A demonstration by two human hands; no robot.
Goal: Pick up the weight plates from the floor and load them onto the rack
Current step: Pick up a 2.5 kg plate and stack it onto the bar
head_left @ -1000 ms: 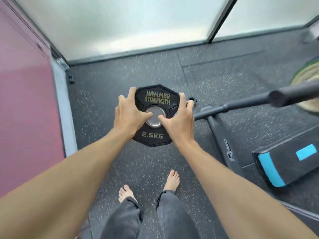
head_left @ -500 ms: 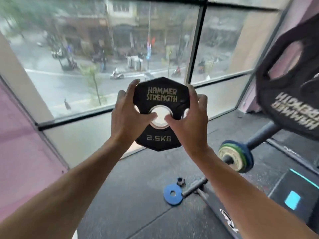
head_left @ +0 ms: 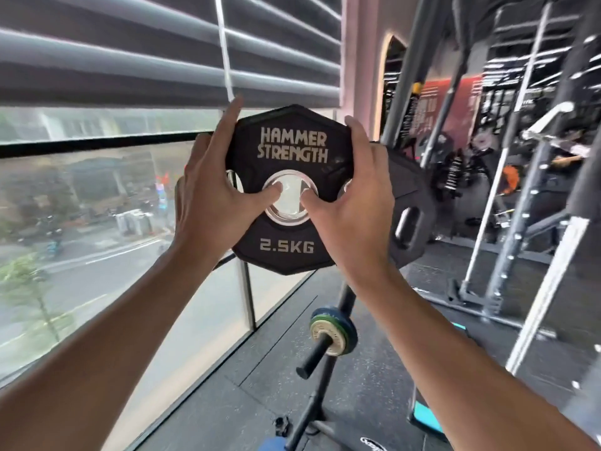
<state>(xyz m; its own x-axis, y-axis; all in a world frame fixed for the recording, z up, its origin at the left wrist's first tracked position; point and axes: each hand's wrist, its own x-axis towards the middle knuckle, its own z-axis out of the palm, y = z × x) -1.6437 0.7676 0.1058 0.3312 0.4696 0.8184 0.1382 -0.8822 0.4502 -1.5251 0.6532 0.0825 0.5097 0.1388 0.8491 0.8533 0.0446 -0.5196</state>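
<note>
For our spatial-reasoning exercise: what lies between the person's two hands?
In the head view, the 2.5 kg plate sits between the left hand and right hand; both grip its sides, thumbs at the centre hole.

A black many-sided weight plate [head_left: 287,190] marked HAMMER STRENGTH and 2.5KG stands upright, facing the camera, just before a larger black plate [head_left: 411,219].

Both bare forearms rise from the frame's lower corners toward its centre; the left hand [head_left: 211,193] and right hand [head_left: 354,203] grip something between them. Each thumb points inward; the fingers curl behind.
</note>
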